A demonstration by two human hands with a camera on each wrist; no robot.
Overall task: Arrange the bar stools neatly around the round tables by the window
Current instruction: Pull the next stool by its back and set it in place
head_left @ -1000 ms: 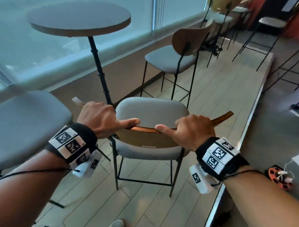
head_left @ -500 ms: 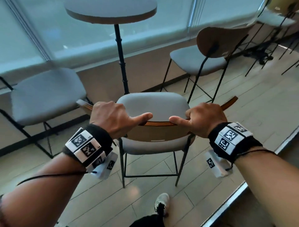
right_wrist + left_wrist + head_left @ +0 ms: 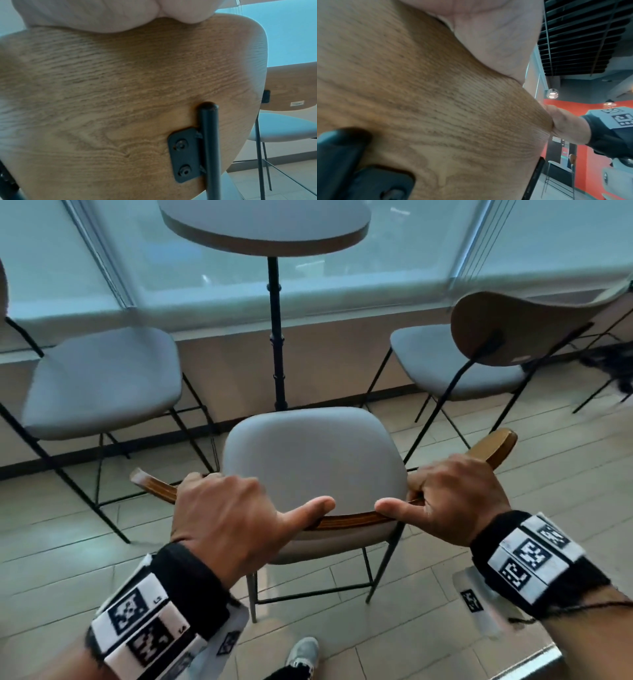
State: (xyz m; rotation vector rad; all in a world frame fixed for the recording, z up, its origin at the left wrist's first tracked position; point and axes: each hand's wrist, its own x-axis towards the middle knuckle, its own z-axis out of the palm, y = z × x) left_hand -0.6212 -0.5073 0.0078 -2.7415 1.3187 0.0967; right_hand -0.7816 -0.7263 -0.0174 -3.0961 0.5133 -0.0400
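Since a second ago you face the round table (image 3: 265, 224) squarely; your left hand (image 3: 222, 518) and right hand (image 3: 455, 501) keep their fingers curled over the middle stool's backrest (image 3: 349, 522).

A pale plank floor (image 3: 85, 546) spreads below, with a grey shoe (image 3: 303, 654) at six o'clock. In the left wrist view, an orange wall (image 3: 594, 169) sits at four o'clock, two hanging lamps (image 3: 553, 93) at three, a dark slatted ceiling (image 3: 583, 33) at two.
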